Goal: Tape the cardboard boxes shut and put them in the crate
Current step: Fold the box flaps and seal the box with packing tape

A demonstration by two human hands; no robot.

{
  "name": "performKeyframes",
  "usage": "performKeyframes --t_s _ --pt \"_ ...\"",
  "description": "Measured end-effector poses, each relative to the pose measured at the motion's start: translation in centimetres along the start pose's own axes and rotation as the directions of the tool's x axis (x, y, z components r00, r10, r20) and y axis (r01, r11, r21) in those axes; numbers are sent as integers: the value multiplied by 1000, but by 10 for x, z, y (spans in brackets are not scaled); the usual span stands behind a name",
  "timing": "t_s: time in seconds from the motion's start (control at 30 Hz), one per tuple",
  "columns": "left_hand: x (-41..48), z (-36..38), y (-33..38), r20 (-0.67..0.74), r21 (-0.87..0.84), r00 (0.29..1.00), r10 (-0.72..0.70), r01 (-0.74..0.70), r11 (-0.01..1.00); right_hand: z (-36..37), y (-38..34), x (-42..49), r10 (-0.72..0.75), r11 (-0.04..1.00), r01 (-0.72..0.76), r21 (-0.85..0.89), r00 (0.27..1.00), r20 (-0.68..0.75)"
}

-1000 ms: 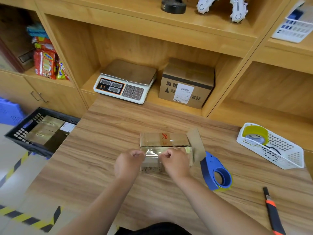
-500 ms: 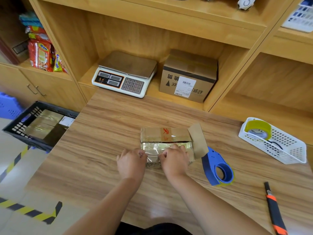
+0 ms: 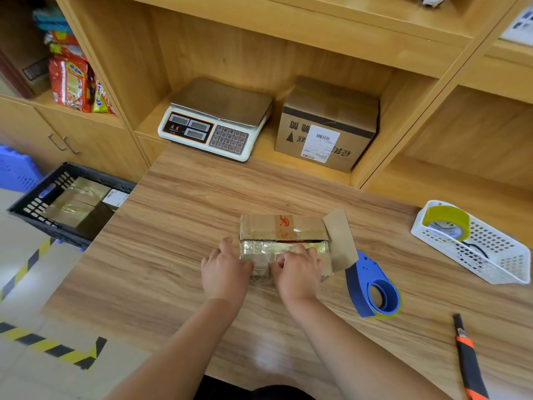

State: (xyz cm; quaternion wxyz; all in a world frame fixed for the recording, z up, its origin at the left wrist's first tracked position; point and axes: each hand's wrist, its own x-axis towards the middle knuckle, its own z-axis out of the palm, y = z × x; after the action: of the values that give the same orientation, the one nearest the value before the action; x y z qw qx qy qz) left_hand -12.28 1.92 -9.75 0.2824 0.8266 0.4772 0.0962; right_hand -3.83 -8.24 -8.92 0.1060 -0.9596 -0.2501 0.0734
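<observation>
Left hand beside right hand, forearms converging

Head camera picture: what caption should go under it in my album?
Left hand and right hand hold a taped cardboard box beside a tape dispenser.

Blue tape dispenser, black crate, white basket – floor tape striped yellow-black

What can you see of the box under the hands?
The box is small, brown cardboard, wrapped in glossy clear tape, with a red mark on top. It lies flat on the table, long side toward the person. The right end flap stands open, untaped. The left hand touches its left end; the right hand lies on its near face. The dispenser sits just right of it.
</observation>
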Motion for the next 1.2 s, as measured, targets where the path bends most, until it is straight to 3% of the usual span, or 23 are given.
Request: performKeyframes --t_s 0.27,0.83,1.1,1.2 --pt "1 1 2 -49 46 998 34 -32 998 0 -1 2 -20 1000 20 -23 1000 3" --pt "3 1 1 -9 194 995 99 -96 976 -1 -1 3 -47 996 48 -73 999 14" --pt "7 -7 -11 48 126 999 17 -23 992 0 -1 3 -80 992 80 -97 997 1" --pt "-5 -10 -14 4 125 988 153 -153 980 1 0 2 -87 990 86 -114 996 -6"
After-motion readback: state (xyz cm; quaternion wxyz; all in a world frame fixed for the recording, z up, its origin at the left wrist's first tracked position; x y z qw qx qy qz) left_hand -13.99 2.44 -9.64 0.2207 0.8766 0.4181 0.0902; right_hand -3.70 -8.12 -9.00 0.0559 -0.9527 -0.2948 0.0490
